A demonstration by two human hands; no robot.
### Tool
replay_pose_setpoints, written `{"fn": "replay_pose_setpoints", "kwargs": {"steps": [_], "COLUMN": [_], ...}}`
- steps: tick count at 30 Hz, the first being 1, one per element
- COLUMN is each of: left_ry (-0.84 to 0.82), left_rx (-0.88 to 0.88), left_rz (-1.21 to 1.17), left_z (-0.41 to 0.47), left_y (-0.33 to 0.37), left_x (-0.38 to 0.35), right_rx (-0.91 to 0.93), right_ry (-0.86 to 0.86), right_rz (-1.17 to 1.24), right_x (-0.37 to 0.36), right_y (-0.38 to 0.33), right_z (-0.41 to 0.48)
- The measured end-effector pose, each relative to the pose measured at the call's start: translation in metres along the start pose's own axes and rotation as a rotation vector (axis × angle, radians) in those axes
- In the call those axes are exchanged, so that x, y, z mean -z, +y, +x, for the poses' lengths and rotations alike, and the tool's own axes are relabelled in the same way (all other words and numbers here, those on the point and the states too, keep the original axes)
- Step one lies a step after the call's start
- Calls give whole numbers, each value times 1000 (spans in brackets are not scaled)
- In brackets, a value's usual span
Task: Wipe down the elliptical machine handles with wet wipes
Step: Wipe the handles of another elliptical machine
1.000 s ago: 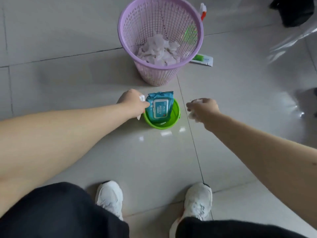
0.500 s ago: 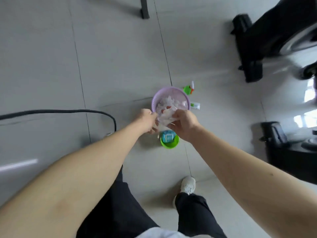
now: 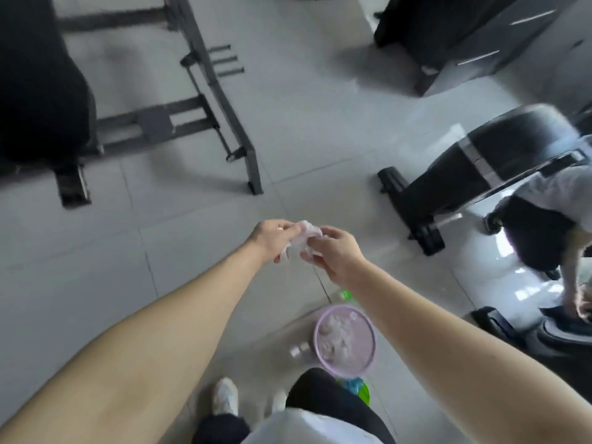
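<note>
A white wet wipe (image 3: 303,240) hangs crumpled between my two hands at chest height over the tiled floor. My left hand (image 3: 272,240) pinches its left side and my right hand (image 3: 333,251) pinches its right side. The black elliptical machine (image 3: 474,174) stands at the right, its base foot toward me; its handles are out of view. The teal wipe pack in its green bowl (image 3: 360,390) shows partly by my right leg, below the purple basket.
A purple mesh basket (image 3: 371,354) full of used wipes stands on the floor near my feet. A grey metal bench frame (image 3: 221,100) and black padding fill the upper left. Another person (image 3: 557,219) bends at the far right. A dark cabinet (image 3: 464,36) stands behind.
I have stood up from the bowl and basket, which now lie low in view. Both hands rose and came together on one wipe; the view swung toward the machines.
</note>
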State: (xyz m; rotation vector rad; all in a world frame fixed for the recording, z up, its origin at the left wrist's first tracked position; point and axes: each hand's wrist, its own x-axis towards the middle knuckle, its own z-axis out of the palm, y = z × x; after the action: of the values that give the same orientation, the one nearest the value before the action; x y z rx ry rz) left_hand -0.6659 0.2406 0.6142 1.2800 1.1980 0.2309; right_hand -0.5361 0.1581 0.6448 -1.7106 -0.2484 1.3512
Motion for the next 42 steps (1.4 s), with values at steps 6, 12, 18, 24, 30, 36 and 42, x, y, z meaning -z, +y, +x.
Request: {"fn": "replay_pose_setpoints", "kwargs": {"steps": [6, 12, 18, 24, 30, 36, 42], "left_ry": [-84, -187, -459, -634, -564, -904, -986], "left_rx": [-138, -245, -407, -472, -592, -357, -276], "left_rz": [126, 88, 235, 541, 706, 461, 119], "left_z": [130, 289, 421, 538, 723, 857, 961], "left_y": [124, 289, 472, 602, 721, 866, 971], "left_x": [20, 12, 4, -21, -80, -163, -317], "right_rx": [133, 242, 379, 539, 658, 667, 704], "right_ry": [83, 95, 32, 150, 343, 543, 588], "right_rz": [212, 339, 372, 308, 230, 415, 529], "right_x": [20, 78, 141, 202, 271, 350, 456], "right_y": [-103, -237, -420, -554, -693, -842, -901], "right_z": [89, 222, 306, 387, 515, 631, 716]}}
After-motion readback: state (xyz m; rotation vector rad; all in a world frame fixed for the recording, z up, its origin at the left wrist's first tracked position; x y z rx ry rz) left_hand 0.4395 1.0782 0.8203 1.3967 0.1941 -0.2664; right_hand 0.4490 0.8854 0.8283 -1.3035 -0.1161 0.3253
